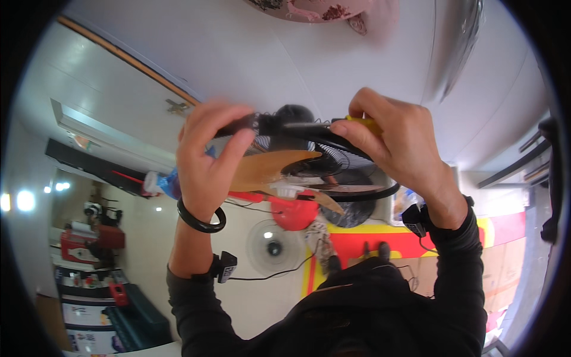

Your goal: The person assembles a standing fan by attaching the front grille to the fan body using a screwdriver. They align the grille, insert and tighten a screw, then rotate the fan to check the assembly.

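One grip, the left hand (208, 157), pinches the black rim (269, 125) of a fan (320, 166) between both hands; the right hand (395, 134) pinches a yellow-handled tool (364, 122). If it slips, it could nick the amber blade (264, 168).

The amber fan blade (262, 166) is smooth plastic.

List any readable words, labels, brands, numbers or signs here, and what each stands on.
None reads clearly.
Left wrist device: pale marks, too small to read.
White panels, lower left: dark marks, too blurred to read.
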{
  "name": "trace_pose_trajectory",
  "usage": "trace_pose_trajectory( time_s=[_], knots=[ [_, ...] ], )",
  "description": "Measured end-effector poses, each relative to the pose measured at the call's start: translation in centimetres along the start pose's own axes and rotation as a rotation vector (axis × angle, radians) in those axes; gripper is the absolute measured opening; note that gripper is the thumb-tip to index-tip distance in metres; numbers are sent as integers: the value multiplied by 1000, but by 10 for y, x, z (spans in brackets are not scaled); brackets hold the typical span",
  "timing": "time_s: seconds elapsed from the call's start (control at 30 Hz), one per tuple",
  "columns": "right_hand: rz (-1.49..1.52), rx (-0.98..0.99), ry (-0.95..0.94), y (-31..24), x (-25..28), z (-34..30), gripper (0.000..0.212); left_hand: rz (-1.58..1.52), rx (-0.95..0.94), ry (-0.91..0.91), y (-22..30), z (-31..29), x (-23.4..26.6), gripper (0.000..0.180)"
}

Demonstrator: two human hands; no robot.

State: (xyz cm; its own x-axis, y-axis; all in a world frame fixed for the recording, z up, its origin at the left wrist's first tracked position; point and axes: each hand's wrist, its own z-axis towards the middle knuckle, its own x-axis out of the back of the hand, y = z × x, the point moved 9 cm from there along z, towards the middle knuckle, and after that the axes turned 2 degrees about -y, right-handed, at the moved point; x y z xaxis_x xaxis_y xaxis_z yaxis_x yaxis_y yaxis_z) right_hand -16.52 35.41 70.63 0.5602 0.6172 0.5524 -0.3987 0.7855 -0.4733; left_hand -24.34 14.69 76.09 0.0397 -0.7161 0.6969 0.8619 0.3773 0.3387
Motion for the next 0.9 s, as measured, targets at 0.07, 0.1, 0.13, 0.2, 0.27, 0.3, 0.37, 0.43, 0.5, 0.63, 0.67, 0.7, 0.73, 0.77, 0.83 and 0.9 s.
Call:
trace_pose_trajectory(
  time_s=[0.07,0.1,0.13,0.2,0.27,0.3,0.37,0.43,0.5,0.63,0.67,0.7,0.73,0.77,0.83,0.9],
  knots=[
    [45,52,115,0,3,-1,37,-9,27,-15,-2,1,0,24],
    [39,81,153,1,2,-1,37,-7,25,-22,-2,2,-1,25],
    [30,108,191,1,1,-1,38,-13,60,-28,-5,2,-2,25],
    [51,91,162,5,-6,-3,36,-35,118,-33,-10,2,-5,25],
    [62,83,157,9,-12,-2,36,0,155,-37,-13,1,-7,25],
    [65,85,167,9,-13,-1,36,-25,158,-38,-13,2,-8,24],
    [64,87,179,7,-16,1,37,-50,153,-39,-12,3,-9,24],
    [51,87,180,5,-17,2,38,-53,144,-36,-11,3,-8,24],
    [50,83,176,5,-17,2,38,-71,141,-34,-11,3,-8,24],
    [67,66,157,5,-18,2,38,-113,102,-34,-10,3,-8,24],
    [78,65,165,6,-18,2,38,-113,94,-34,-9,3,-8,24],
    [91,63,168,6,-17,2,38,-112,86,-34,-9,3,-7,24],
    [110,57,173,6,-17,2,38,-112,80,-34,-8,3,-7,25],
    [99,62,165,5,-18,2,38,-105,84,-32,-8,3,-7,25],
    [92,68,154,4,-18,3,38,-90,88,-27,-8,3,-6,25],
    [75,83,156,1,-16,3,37,-105,91,-27,-8,3,-6,25]
  ],
)
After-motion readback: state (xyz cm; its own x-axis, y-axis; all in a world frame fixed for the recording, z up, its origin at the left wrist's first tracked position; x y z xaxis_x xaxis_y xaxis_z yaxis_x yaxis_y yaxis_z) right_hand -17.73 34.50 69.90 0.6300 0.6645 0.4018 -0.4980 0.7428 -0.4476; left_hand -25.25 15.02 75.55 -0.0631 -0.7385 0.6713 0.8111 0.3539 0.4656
